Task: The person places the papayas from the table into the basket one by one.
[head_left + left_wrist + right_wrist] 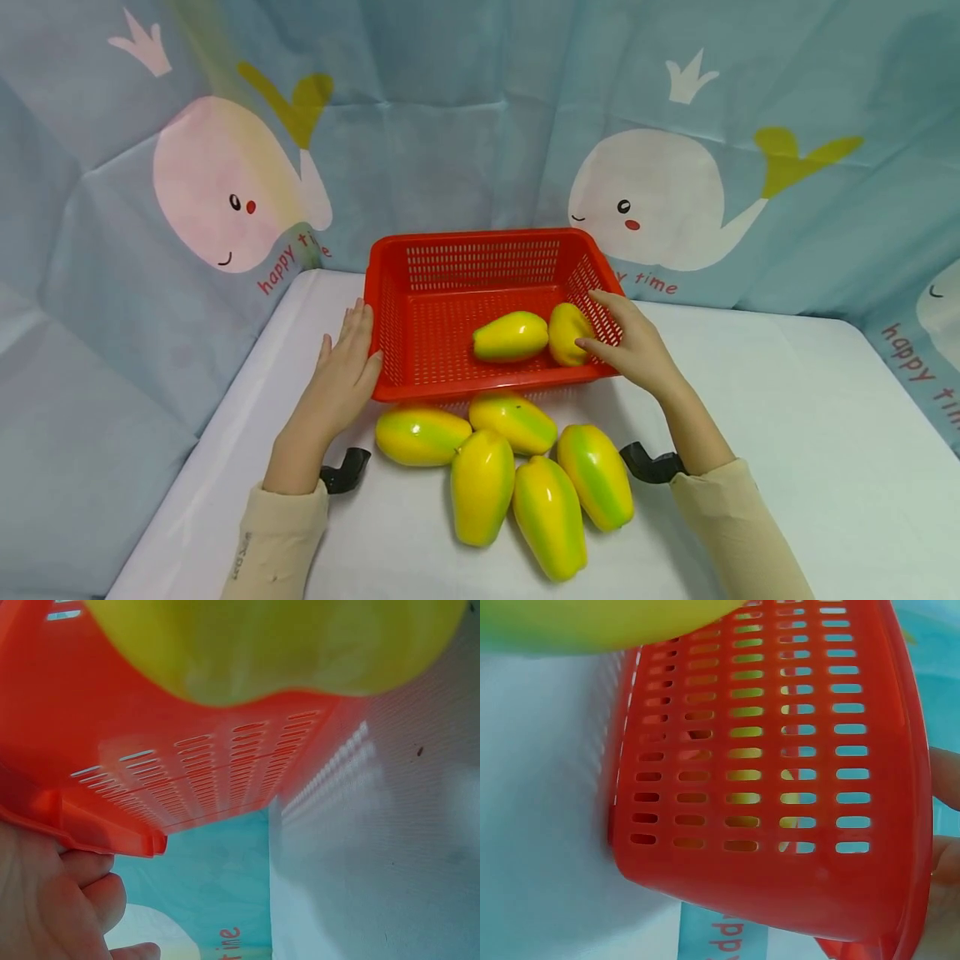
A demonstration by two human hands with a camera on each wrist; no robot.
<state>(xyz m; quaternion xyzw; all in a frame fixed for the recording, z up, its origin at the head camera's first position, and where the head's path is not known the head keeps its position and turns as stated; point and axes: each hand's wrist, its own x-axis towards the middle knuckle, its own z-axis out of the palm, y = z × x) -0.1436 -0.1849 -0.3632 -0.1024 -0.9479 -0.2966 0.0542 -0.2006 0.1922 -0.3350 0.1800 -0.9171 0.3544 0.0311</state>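
A red perforated basket (450,390) stands at the back of the table with two yellow-green papaya-like fruits inside, one lying sideways (510,337), the other (567,335) by the right wall. My left hand (341,375) rests against the basket's left side, fingers extended; the left wrist view has the fingers (105,900) at the rim. Over the right rim reaches my right hand (633,346), thumb and fingers spread apart near the right fruit; whether it touches that fruit cannot be told. In the right wrist view the hand (945,862) is partly hidden behind the rim.
Several more fruits (482,489) lie on the white table (780,417) in front of the basket, two of them close along its front wall. A blue curtain (465,150) with whale prints hangs behind. Black wrist mounts (348,471) sit at both wrists.
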